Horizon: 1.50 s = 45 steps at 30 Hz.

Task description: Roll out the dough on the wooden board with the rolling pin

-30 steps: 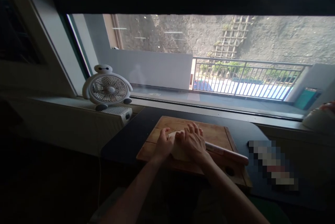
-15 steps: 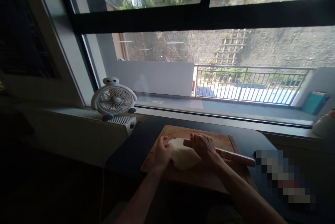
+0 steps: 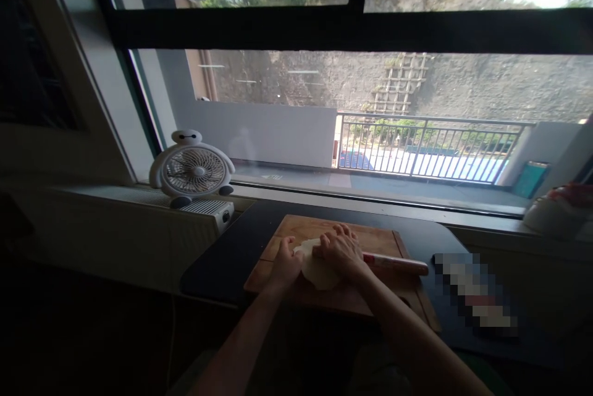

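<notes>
A thin, pale, irregularly round sheet of dough (image 3: 319, 273) lies on a rectangular brown wooden board (image 3: 382, 240), which sits on a dark table (image 3: 220, 266) by the window. The left hand (image 3: 286, 264) is at the dough's left edge, fingers curled; I can't tell whether they pinch it. The right hand (image 3: 341, 252) lies palm down across a long, brown cylindrical rolling pin (image 3: 401, 264), fingers stretched forward over it. The pin slants over the dough, its far end reaching past the board's right side.
</notes>
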Each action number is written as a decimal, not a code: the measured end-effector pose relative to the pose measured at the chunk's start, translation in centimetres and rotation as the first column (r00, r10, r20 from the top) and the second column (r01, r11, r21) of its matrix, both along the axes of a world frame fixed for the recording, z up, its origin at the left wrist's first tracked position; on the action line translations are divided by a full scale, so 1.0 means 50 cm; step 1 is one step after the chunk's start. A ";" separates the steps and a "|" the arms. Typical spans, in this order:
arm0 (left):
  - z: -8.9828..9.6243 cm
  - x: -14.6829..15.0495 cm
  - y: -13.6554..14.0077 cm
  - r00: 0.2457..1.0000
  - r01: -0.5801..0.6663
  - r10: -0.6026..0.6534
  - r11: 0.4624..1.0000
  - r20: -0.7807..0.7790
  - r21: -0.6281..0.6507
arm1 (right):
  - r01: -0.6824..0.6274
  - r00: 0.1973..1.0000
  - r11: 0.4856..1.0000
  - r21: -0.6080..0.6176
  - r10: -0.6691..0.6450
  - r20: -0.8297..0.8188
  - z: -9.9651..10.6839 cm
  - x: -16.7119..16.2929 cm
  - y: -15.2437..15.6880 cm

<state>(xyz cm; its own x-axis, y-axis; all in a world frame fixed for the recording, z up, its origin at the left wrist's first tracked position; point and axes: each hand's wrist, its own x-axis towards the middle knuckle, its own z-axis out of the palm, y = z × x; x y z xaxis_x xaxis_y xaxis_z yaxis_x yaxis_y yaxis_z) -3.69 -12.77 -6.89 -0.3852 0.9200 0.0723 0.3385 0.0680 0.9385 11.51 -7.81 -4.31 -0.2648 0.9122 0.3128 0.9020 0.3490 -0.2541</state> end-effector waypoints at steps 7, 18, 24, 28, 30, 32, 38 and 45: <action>-0.002 -0.003 -0.002 0.998 0.065 -0.065 0.998 -0.022 -0.001 | -0.028 1.000 0.996 -0.081 0.028 0.008 0.006 -0.004 0.026; -0.007 0.004 -0.002 0.997 0.076 -0.076 0.997 -0.010 -0.004 | -0.008 0.999 0.988 -0.154 0.014 0.040 0.005 -0.007 0.043; -0.002 0.009 -0.008 0.998 0.048 -0.047 0.999 -0.036 0.022 | 0.020 1.000 0.995 -0.094 -0.018 0.020 -0.005 -0.008 0.050; -0.001 0.007 -0.011 0.997 0.080 -0.080 0.997 -0.003 0.021 | 0.088 0.996 0.984 -0.158 -0.088 0.010 0.007 -0.012 0.056; -0.005 0.007 -0.009 0.995 0.094 -0.094 0.995 0.009 0.030 | 0.043 0.999 0.996 -0.072 -0.042 0.013 -0.006 -0.014 0.024; -0.011 0.009 -0.008 0.997 0.082 -0.081 0.996 -0.015 0.044 | -0.009 1.000 0.999 0.047 0.008 0.025 -0.020 -0.015 -0.003; -0.006 0.002 -0.004 0.991 0.039 -0.041 0.999 -0.128 -0.021 | 0.116 0.993 0.983 -0.140 -0.112 0.035 -0.002 -0.018 0.068; 0.054 -0.004 0.110 0.992 0.032 -0.039 0.998 -0.118 -0.062 | 0.029 0.999 0.996 0.088 -0.028 -0.016 -0.016 -0.012 0.045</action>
<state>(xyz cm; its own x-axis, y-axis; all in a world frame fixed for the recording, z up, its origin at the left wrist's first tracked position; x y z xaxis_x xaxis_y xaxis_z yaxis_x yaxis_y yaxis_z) -3.91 -7.26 -4.19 -0.3446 0.9369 0.0596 0.4503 0.1093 0.8861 10.93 -5.58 -5.14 -0.2337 0.8882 0.3957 0.9084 0.3445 -0.2368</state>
